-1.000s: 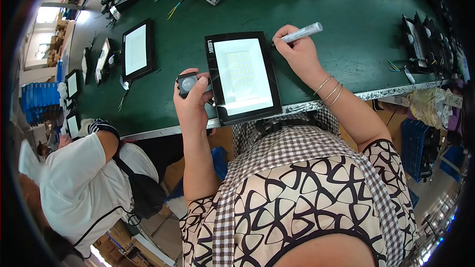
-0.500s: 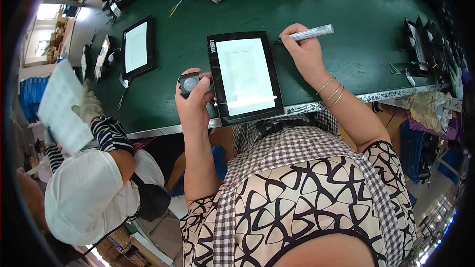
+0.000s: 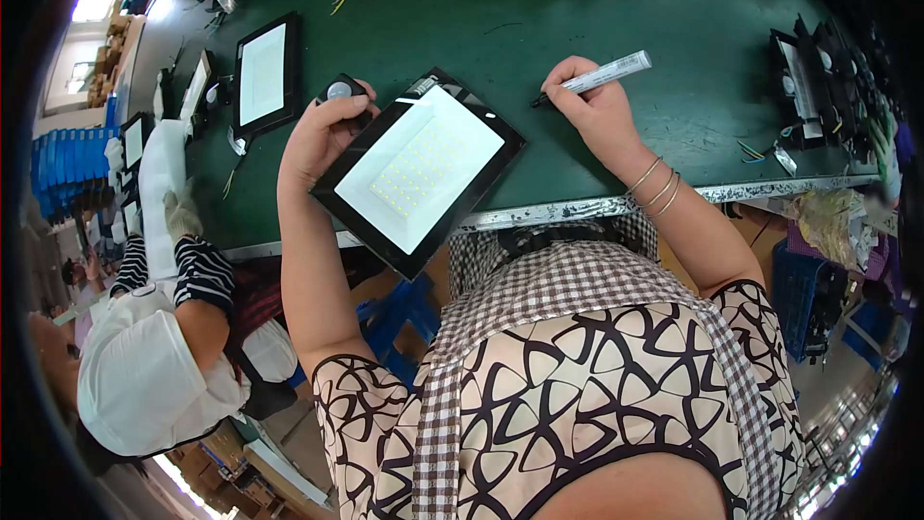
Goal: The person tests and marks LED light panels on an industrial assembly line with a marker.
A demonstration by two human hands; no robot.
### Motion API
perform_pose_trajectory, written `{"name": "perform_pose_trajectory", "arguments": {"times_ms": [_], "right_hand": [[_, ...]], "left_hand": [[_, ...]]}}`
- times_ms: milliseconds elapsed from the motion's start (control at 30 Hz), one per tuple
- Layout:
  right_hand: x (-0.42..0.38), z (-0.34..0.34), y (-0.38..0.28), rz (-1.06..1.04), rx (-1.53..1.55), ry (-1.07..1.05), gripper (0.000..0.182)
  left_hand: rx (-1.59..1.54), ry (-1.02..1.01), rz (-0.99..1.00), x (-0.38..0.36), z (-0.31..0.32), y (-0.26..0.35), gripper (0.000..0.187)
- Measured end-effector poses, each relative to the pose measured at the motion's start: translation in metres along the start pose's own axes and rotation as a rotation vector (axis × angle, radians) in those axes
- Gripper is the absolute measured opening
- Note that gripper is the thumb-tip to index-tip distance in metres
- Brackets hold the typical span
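The person's left hand (image 3: 327, 135) has moved leftward and farther from the body, carrying the small black square sensor with a pale round dome (image 3: 339, 90). The rectangular black-framed floodlight with a glowing white face (image 3: 419, 169) has turned clockwise from nearly upright to diagonal, its lettered corner now topmost. At left, a co-worker's broad white sheet (image 3: 162, 169), raised half a second ago, now appears lower and narrower.

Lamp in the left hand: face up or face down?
Face up: the lamp shows its white panel and yellow dots to the camera.
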State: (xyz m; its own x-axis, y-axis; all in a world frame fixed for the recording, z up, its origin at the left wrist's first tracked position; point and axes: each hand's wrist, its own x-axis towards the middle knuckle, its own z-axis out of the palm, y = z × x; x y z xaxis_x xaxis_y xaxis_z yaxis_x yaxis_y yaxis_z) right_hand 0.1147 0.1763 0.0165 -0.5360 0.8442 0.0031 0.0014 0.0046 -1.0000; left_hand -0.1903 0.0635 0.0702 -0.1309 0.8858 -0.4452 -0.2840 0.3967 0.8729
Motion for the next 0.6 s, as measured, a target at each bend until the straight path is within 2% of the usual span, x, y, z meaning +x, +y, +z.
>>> {"name": "perform_pose_trajectory", "arguments": {"times_ms": [200,600], "right_hand": [[-0.007,0.002,-0.001,0.016,-0.035,-0.174,0.006],[-0.004,0.010,-0.002,-0.018,-0.064,-0.205,0.006]], "left_hand": [[0.054,0.002,-0.020,0.004,0.008,0.014,0.018],[0.060,-0.024,-0.028,0.012,0.000,0.014,0.022]]}}
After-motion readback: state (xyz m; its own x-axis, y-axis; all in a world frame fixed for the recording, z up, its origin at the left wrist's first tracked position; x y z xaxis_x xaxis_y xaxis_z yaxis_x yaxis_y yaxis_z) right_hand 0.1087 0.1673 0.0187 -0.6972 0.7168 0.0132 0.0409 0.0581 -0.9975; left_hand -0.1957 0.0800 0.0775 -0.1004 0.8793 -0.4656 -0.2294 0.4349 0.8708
